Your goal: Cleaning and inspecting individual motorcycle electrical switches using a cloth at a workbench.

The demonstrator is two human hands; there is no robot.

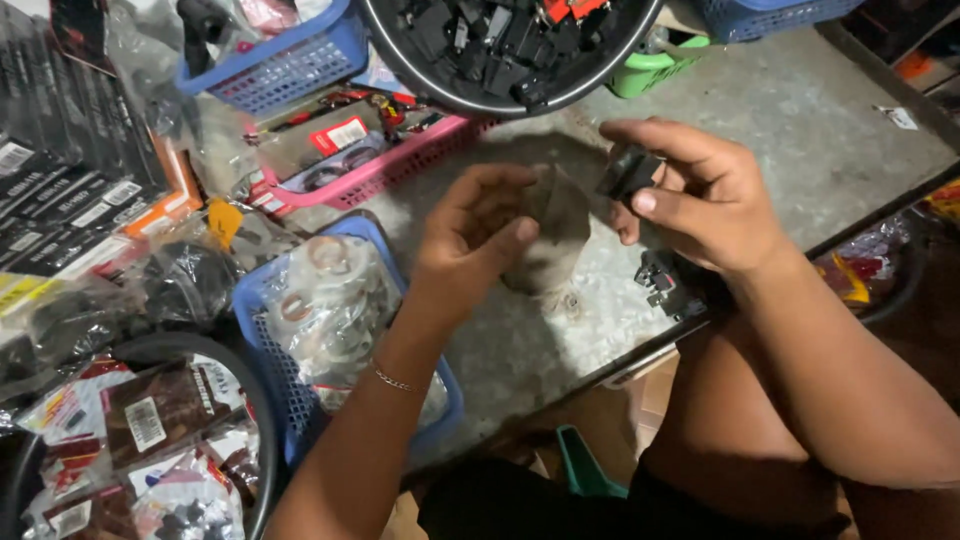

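The right hand (700, 205) is pinching a small black plastic part (628, 172) between thumb and fingers, its grip closed on the part, which is hanging in the air above the grey tabletop (800, 120). The left hand (478, 228) is curling its grip around a small clear plastic bag (560, 215), holding it up just beside the black part; the bag is blurred, so what is inside is hard to tell. A thin bracelet (392, 380) is sitting on the left wrist. Below the right hand, a few more small black parts (660, 282) are lying on the tabletop near its front edge. Left of the hands, a blue basket (262, 300) is holding bagged white rings (330, 290); behind it, a pink basket (400, 165) is lying, and a round black tub (500, 50) of dark parts is standing at the top
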